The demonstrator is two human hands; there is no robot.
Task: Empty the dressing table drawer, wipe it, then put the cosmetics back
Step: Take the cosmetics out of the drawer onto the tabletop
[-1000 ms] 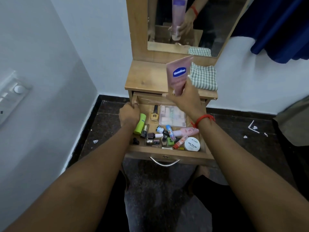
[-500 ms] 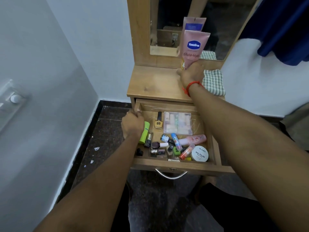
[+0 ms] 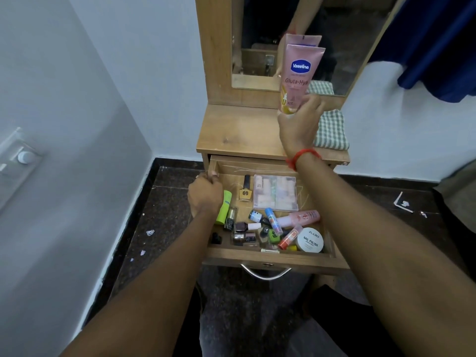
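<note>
I look down at a small wooden dressing table with its drawer [image 3: 270, 257] pulled open toward me. My right hand [image 3: 298, 124] reaches over the worktop [image 3: 237, 132], its grip wrapped around the lower end of a pink lotion tube [image 3: 300, 76], which stands upright against the mirror [image 3: 257, 34], presumably to park it out of the way. Whether the tube's cap touches the worktop I cannot tell; the hand hides it. A folded checked cloth [image 3: 331, 130] lies just beside that hand, likely ready for wiping. My left hand [image 3: 206, 194] is clenched on the drawer's left side wall, seemingly steadying it. Inside the drawer remain many cosmetics: a green tube [image 3: 224, 208], a clear compartment box [image 3: 275, 193], nail polish bottles and a white round tub [image 3: 310, 240]. Emptying looks barely begun.
</note>
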